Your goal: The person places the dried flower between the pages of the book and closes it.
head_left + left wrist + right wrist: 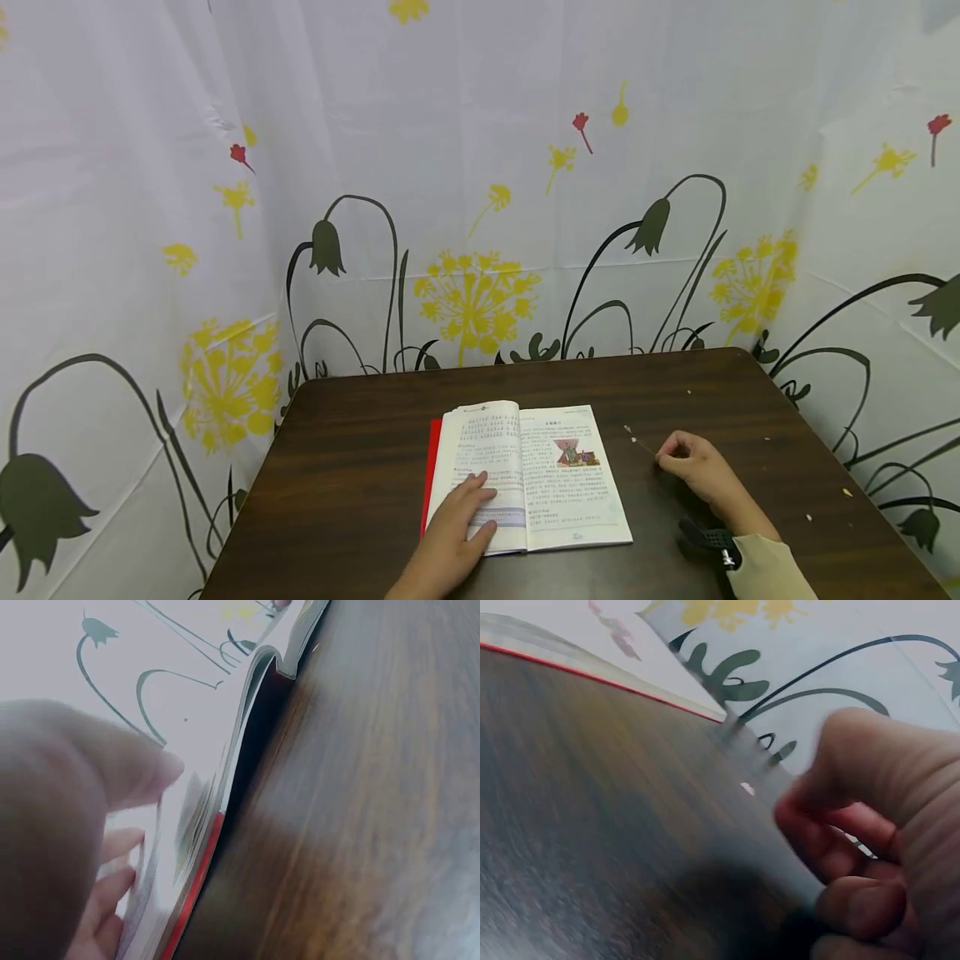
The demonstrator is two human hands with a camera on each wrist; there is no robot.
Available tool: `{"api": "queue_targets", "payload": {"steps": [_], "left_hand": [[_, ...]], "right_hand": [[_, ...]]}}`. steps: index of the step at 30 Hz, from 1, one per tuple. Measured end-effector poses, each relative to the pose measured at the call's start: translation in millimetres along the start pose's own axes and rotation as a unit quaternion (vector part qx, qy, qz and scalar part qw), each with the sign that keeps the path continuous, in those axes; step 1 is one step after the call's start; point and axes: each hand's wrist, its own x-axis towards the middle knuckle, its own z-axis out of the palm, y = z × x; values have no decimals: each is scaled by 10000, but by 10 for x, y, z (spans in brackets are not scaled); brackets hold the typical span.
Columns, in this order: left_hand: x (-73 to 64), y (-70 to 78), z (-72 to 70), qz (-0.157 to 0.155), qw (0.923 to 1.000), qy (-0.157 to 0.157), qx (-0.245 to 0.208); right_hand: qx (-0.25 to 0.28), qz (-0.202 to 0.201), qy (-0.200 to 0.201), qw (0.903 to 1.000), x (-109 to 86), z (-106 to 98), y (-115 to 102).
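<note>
An open book [577,508] with printed text and a small coloured picture lies on the dark wooden table [352,467]. Its red cover [433,454] shows along the left side. My left hand [453,533] rests flat on the lower left page, fingers spread; in the left wrist view its thumb [142,776] lies over the page near the book's lower edge. To the right of the book, my right hand [701,471] pinches the near end of a thin sprig [643,446] between thumb and forefinger. Small pale bits sit at the sprig's far end, pointing toward the book.
Several tiny pale scraps [809,517] are scattered over the right part of the table. A black strap-like device [705,536] is at my right wrist, by the beige sleeve [772,571]. Behind the table hangs a white curtain [480,150] printed with flowers.
</note>
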Motion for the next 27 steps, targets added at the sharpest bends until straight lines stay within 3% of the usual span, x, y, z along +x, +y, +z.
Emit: {"api": "queue_targets", "payload": {"steps": [4,7,11,15,18,20,23,27], "left_hand": [[26,-29,-2,-645,9966,494,113],[35,-42,1,-985,9904,902,371],[26,-57,18,-1602,9750,1357,722],[-7,-49,5,-2322,9605,1260,872],[-36,-47,-14,-2443,9584,1098,981],[-41,-52,-33,-2389,9589,1135,1029],[-29,-60,-70,-2356,9583,1281,991],[25,-96,-135,-2376,9571,1498,718]], "right_hand": [[216,-223,-213,9993,-4,-14,23],[275,-169,-21,9995,-3,24,25],[585,344,247,9974,-80,195,-104],[1194,916,74,9886,-344,583,-460],[1399,1026,-114,9848,-565,956,-734],[1448,1006,-11,9843,-652,1190,-848],[1559,859,192,9838,-671,1463,-884],[1510,561,-71,9869,-582,1634,-824]]}}
